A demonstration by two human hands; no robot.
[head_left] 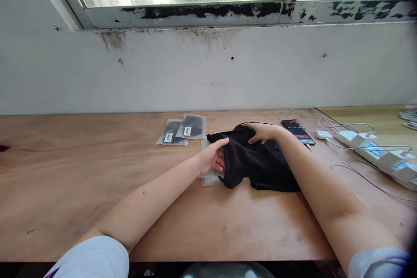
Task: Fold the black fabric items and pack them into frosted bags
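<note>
A black cloth [260, 169] lies rumpled on the table in front of me; its folds hide what kind of piece it is. My left hand [212, 157] is closed on its left edge, the thumb on top and the curled fingers partly under the fabric. Farther back, my right hand [262, 133] grips a bunched upper part of the same cloth between thumb and fingers. Beneath the cloth, frosted plastic bags [210, 181] stick out at the left and front. Two more bags [194, 127] with dark contents and white barcode labels overlap just beyond my left hand.
A phone [298, 132] with a lit timer screen lies behind my right forearm, a cable plugged into it. Farther right, a white power strip [378, 152] carries several chargers and loose cables. The wooden table [81, 173] meets a white wall [163, 74] below a window.
</note>
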